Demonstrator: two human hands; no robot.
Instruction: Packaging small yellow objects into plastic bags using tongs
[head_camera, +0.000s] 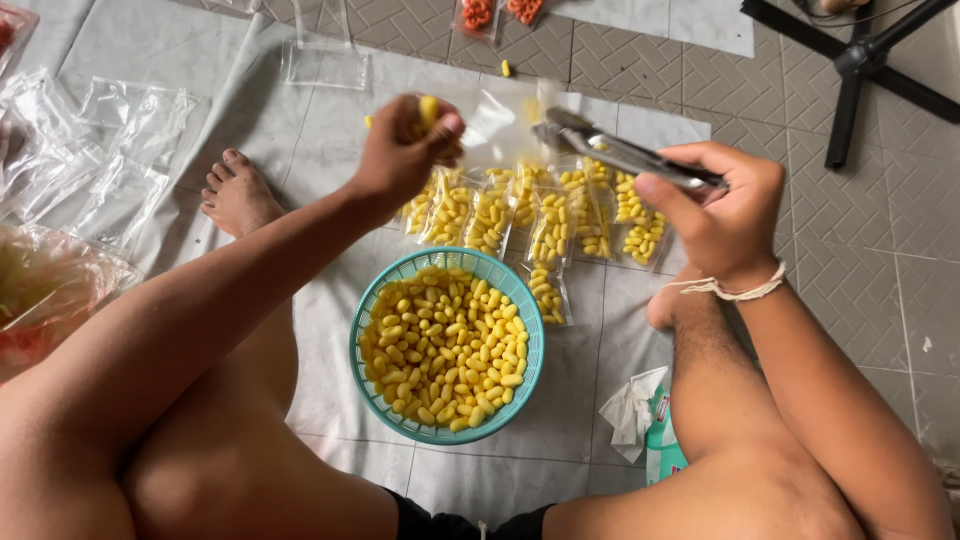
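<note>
While my left hand (405, 150) pinches a clear bag (495, 115), my right hand (715, 205) grips tongs (615, 152). Filled bags (530, 215) lie beyond the basket (447, 345); tissue pack (650, 425) beside my right leg.

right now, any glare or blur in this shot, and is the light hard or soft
Head view: soft, even light with only faint shadows; the clear bag at the left hand shows white glare; the tongs in the right hand look slightly smeared; the yellow pieces in the basket are sharp; floor lines bend near the edges.

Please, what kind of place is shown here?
Probably a home floor used for hand packing: tiled floor, a basket of yellow pieces, filled small bags, and empty bags.
</note>
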